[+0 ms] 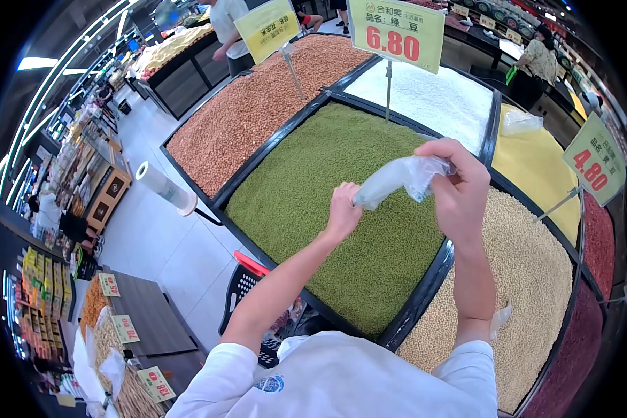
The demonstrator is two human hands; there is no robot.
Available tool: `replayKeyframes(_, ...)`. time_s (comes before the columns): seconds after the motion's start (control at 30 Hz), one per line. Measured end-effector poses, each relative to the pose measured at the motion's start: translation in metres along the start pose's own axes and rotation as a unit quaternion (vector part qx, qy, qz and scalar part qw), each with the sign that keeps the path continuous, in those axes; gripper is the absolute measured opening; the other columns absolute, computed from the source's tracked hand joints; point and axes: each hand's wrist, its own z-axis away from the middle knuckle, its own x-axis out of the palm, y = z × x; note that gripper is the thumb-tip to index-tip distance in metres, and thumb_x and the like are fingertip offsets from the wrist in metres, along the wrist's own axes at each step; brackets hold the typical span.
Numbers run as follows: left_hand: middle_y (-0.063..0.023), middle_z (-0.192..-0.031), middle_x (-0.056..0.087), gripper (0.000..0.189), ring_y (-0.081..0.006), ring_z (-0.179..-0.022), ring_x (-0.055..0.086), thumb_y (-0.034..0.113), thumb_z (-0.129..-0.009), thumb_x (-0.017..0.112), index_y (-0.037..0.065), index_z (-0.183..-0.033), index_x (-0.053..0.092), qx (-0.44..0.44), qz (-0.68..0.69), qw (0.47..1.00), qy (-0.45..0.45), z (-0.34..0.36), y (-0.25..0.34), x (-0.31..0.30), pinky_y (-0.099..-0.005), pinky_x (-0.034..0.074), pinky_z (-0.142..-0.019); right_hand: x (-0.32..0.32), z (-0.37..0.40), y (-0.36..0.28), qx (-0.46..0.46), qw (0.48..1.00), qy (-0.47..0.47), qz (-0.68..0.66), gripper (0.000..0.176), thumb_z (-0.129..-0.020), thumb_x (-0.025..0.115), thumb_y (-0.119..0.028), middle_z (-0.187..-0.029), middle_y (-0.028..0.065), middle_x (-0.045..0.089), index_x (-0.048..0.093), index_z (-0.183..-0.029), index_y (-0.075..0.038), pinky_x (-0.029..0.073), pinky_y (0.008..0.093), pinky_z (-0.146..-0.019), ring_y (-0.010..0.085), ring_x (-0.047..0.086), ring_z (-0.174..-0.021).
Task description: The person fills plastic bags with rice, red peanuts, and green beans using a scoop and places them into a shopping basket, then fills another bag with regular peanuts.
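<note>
A clear plastic bag (396,178) is stretched between my two hands above a bin of green mung beans (313,188). My left hand (345,211) is closed on the bag's lower left end. At the other end, my right hand (460,182) pinches the bag between thumb and fingers. The bag looks thin and crumpled; whether anything is inside I cannot make out. A price sign reading 6.80 (396,35) stands on a post behind the mung beans.
Around the mung beans lie reddish peanuts (258,104), a white grainy heap (425,97), yellow grain (536,164) and pale soybeans (522,279). A bag roll (166,188) sticks out at the left. A black basket (240,285) is by my left side. Other people stand farther back.
</note>
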Motion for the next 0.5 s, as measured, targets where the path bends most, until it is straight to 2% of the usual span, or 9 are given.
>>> replayKeyframes(0.07,-0.0119,-0.081,0.059,0.011,-0.0318,-0.085,0.054,-0.002,-0.073,0.057,0.004,-0.081,0.062,-0.006,0.002,1.000,-0.029,0.004,-0.005,-0.002,-0.0393,0.041,-0.078,-0.001,0.006,-0.001,0.002,1.000,0.015,-0.008,0.027,-0.070,0.052,0.013,-0.081,0.0055,0.062,0.064,-0.092,0.002,0.042,0.0215,-0.060,0.0101,0.056,-0.069)
replayKeyframes(0.17,-0.0150,-0.082,0.059,0.008,-0.0297,-0.081,0.058,0.001,-0.080,0.054,0.000,-0.086,0.061,0.015,-0.026,0.999,-0.036,0.010,-0.012,-0.009,-0.0386,0.046,-0.073,-0.004,0.018,-0.005,-0.010,0.999,0.034,0.003,0.029,-0.069,0.051,0.013,-0.082,0.0059,0.061,0.064,-0.092,0.002,0.042,0.0210,-0.061,0.0099,0.056,-0.071)
replayKeyframes(0.23,-0.0131,-0.085,0.061,0.010,-0.0260,-0.081,0.060,0.004,-0.084,0.054,0.001,-0.090,0.061,-0.122,0.045,0.990,-0.054,0.013,-0.005,-0.017,-0.0391,0.047,-0.071,-0.004,0.030,-0.005,-0.027,0.998,0.049,0.021,0.029,-0.069,0.050,0.013,-0.083,0.0066,0.061,0.064,-0.092,0.002,0.043,0.0211,-0.062,0.0098,0.056,-0.073)
replayKeyframes(0.27,-0.0122,-0.087,0.062,0.011,-0.0241,-0.081,0.061,0.005,-0.085,0.053,0.002,-0.092,0.061,-0.190,0.080,0.977,-0.062,0.016,-0.003,-0.021,-0.0394,0.048,-0.070,-0.004,0.037,0.000,-0.043,0.997,0.063,0.026,0.029,-0.070,0.050,0.013,-0.085,0.0084,0.062,0.063,-0.093,0.001,0.045,0.0228,-0.064,0.0132,0.059,-0.074)
replayKeyframes(0.3,-0.0109,-0.089,0.063,0.014,-0.0227,-0.083,0.061,0.008,-0.086,0.053,0.003,-0.096,0.061,-0.275,0.182,0.943,-0.040,0.022,-0.007,-0.022,-0.0396,0.048,-0.072,-0.001,0.044,0.001,-0.065,0.993,0.086,0.040,0.028,-0.071,0.050,0.012,-0.085,0.0092,0.062,0.062,-0.094,0.001,0.046,0.0237,-0.065,0.0149,0.059,-0.074)
replayKeyframes(0.37,-0.0084,-0.095,0.065,0.021,-0.0199,-0.088,0.061,0.014,-0.089,0.054,0.003,-0.106,0.059,-0.428,0.376,0.822,0.004,0.041,-0.015,-0.021,-0.0401,0.048,-0.075,0.006,0.061,0.002,-0.109,0.983,0.134,0.068,0.025,-0.073,0.052,0.009,-0.085,0.0107,0.063,0.061,-0.094,0.000,0.048,0.0254,-0.067,0.0184,0.061,-0.075)
replayKeyframes(0.43,-0.0089,-0.107,0.065,0.040,-0.0243,-0.103,0.060,0.026,-0.086,0.062,0.005,-0.119,0.051,-0.442,0.565,0.686,-0.127,0.074,-0.001,-0.032,-0.0424,0.042,-0.094,0.016,0.087,0.010,-0.127,0.980,0.124,0.089,0.018,-0.076,0.058,0.001,-0.090,0.0145,0.064,0.060,-0.094,-0.001,0.050,0.0301,-0.068,0.0242,0.064,-0.080)
replayKeyframes(0.5,-0.0112,-0.123,0.058,0.065,-0.0230,-0.116,0.054,0.043,-0.085,0.063,0.004,-0.132,0.043,-0.343,0.662,0.634,-0.206,0.102,0.045,-0.043,-0.0423,0.038,-0.102,0.033,0.109,0.020,-0.125,0.985,0.076,0.097,0.026,-0.070,0.060,0.004,-0.096,0.0138,0.064,0.060,-0.095,-0.004,0.052,0.0341,-0.068,0.0285,0.063,-0.081)
